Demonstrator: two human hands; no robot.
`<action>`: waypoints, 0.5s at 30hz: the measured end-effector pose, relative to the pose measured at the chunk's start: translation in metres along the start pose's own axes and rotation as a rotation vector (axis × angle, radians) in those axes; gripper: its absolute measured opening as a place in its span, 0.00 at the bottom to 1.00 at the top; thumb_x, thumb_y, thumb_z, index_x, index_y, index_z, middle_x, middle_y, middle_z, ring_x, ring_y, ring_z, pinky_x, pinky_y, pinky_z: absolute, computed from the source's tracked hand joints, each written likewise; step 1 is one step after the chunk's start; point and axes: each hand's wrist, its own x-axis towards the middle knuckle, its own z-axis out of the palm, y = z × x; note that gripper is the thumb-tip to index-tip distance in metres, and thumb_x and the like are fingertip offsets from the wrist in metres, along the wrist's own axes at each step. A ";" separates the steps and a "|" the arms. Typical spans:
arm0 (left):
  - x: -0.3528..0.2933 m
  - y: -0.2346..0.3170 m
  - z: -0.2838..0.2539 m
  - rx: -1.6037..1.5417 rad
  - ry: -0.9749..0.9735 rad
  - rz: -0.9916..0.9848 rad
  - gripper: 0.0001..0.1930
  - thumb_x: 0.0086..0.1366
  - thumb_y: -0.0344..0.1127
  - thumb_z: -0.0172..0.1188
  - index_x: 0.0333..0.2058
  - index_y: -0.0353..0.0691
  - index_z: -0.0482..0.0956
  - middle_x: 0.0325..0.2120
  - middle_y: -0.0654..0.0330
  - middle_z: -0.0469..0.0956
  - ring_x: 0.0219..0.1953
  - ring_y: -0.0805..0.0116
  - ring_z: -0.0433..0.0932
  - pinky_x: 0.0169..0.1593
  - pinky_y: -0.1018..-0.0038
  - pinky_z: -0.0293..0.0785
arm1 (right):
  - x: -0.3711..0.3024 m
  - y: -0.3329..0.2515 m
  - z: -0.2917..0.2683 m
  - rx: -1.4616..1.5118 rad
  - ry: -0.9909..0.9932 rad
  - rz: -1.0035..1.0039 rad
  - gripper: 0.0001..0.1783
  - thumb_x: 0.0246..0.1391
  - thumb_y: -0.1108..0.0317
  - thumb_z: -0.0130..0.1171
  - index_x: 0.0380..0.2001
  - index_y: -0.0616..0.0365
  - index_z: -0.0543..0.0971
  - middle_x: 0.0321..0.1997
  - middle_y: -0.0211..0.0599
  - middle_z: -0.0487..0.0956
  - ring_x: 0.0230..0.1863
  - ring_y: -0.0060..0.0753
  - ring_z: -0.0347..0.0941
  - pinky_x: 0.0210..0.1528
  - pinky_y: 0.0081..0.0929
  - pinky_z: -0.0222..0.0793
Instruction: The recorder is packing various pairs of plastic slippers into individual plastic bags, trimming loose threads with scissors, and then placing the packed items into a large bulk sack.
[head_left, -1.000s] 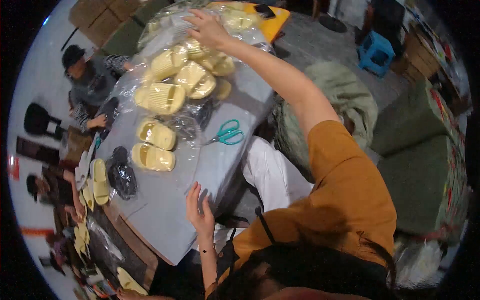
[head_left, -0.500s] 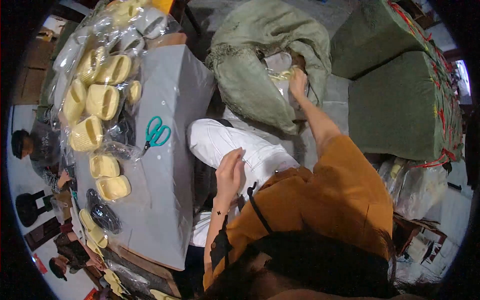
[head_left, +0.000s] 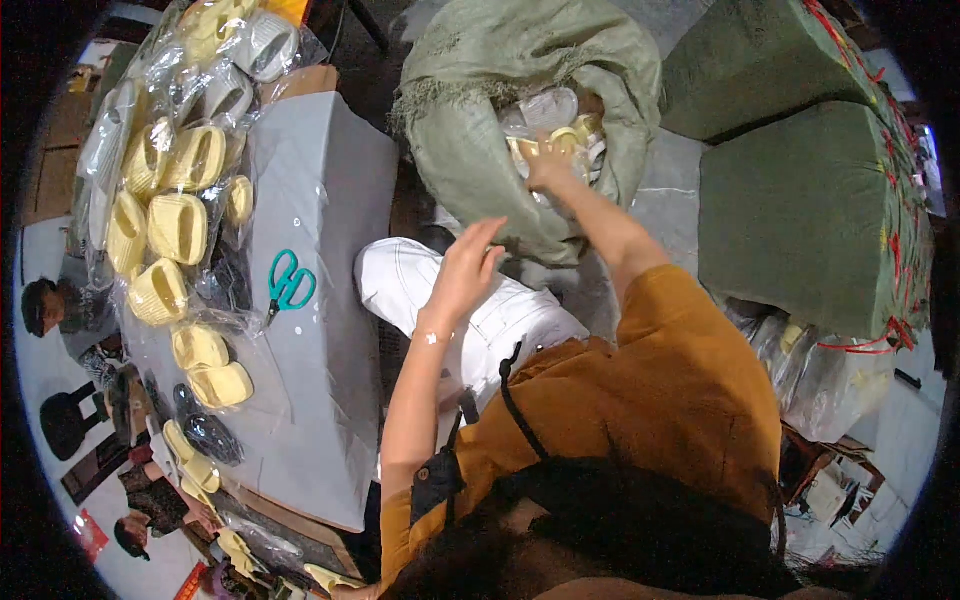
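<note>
A big green woven sack (head_left: 470, 190) stands with its mouth open in front of me, holding yellow and pale slippers (head_left: 567, 140) in clear wrapping. Inside that mouth, my right hand (head_left: 546, 166) rests on the slippers with its fingers stretched out and apart; the fingertips partly blend with the wrapping. My left hand (head_left: 470, 268) hovers over my white-trousered leg (head_left: 400, 275), near the sack's lower rim. Its fingers are extended and nothing is in them.
On the left, a grey-covered table (head_left: 330, 400) bears several bagged yellow slippers (head_left: 178, 228), teal-handled scissors (head_left: 290, 285) and dark slippers (head_left: 207, 425). Large green wrapped bales (head_left: 795, 215) with red ties stand at right. Two people (head_left: 70, 310) sit beyond the table.
My right hand has shifted left within the sack's mouth, uncovering more yellow slippers. My left hand has risen forward from my lap toward the sack. The view has swung slightly.
</note>
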 end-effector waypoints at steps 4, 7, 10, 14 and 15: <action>-0.059 0.003 -0.022 0.011 0.229 -0.023 0.15 0.63 0.18 0.55 0.48 0.31 0.78 0.43 0.48 0.80 0.44 0.53 0.81 0.48 0.68 0.77 | 0.020 0.004 -0.017 -0.030 -0.035 0.031 0.64 0.34 0.42 0.74 0.74 0.27 0.49 0.79 0.45 0.42 0.75 0.65 0.46 0.71 0.69 0.36; -0.101 0.006 -0.027 -0.020 0.412 -0.195 0.14 0.63 0.15 0.51 0.44 0.29 0.80 0.39 0.50 0.82 0.40 0.63 0.83 0.45 0.73 0.77 | 0.043 0.027 -0.010 0.112 -0.373 0.142 0.65 0.36 0.47 0.72 0.74 0.25 0.44 0.78 0.44 0.47 0.76 0.61 0.46 0.69 0.75 0.41; -0.184 -0.029 -0.027 0.017 0.651 -0.348 0.12 0.65 0.17 0.50 0.44 0.28 0.80 0.36 0.51 0.83 0.36 0.66 0.82 0.41 0.73 0.77 | 0.021 -0.002 0.007 0.048 -0.210 0.135 0.60 0.36 0.47 0.72 0.72 0.37 0.51 0.74 0.40 0.58 0.72 0.55 0.57 0.67 0.67 0.51; -0.263 -0.058 -0.003 -0.074 0.749 -0.542 0.12 0.68 0.19 0.50 0.46 0.29 0.80 0.34 0.54 0.83 0.31 0.71 0.80 0.39 0.75 0.77 | 0.024 0.015 -0.014 0.062 -0.282 0.129 0.41 0.33 0.48 0.75 0.54 0.52 0.80 0.60 0.41 0.77 0.62 0.43 0.72 0.61 0.45 0.67; -0.287 -0.063 0.003 -0.107 0.771 -0.623 0.13 0.68 0.19 0.51 0.47 0.30 0.80 0.34 0.54 0.83 0.31 0.71 0.80 0.38 0.75 0.77 | 0.013 -0.002 -0.022 0.077 -0.189 0.129 0.37 0.31 0.49 0.76 0.49 0.53 0.83 0.56 0.42 0.80 0.60 0.43 0.74 0.59 0.41 0.70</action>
